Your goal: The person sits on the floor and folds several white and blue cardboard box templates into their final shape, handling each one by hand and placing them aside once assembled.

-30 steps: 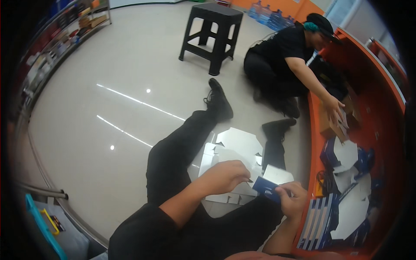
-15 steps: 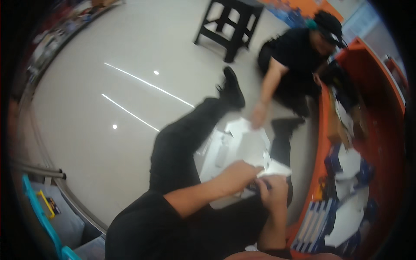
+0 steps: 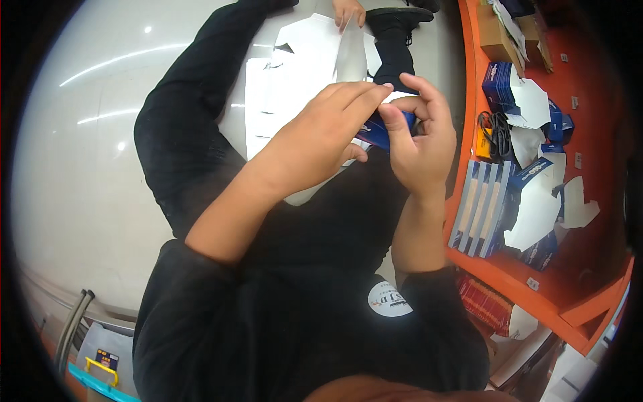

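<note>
Above my lap, between my two hands, is a small blue cardboard box (image 3: 383,131), mostly hidden by my fingers. My left hand (image 3: 328,124) reaches over it from the left, fingers together along its top and thumb below. From the right, my right hand (image 3: 425,137) grips the box, its thumb at the near side and its fingers bent at the far edge. White unfolded card blanks (image 3: 295,74) lie on the floor between my outstretched legs. At the top edge, a co-worker's hand (image 3: 348,12) touches an upright card sheet (image 3: 351,53).
To my right stands an orange shelf (image 3: 474,114) holding blue boxes (image 3: 501,87), opened white-and-blue cartons (image 3: 536,208), a black coiled cable (image 3: 495,134) and several flat blue-and-white packs (image 3: 479,208). Red packs (image 3: 483,301) lie below. A grey bin with a teal rim (image 3: 100,382) stands at lower left.
My view has tilted down toward my lap. Both hands have gone from a white card flap to the blue box. The co-worker's body has left the view; only a hand shows.
</note>
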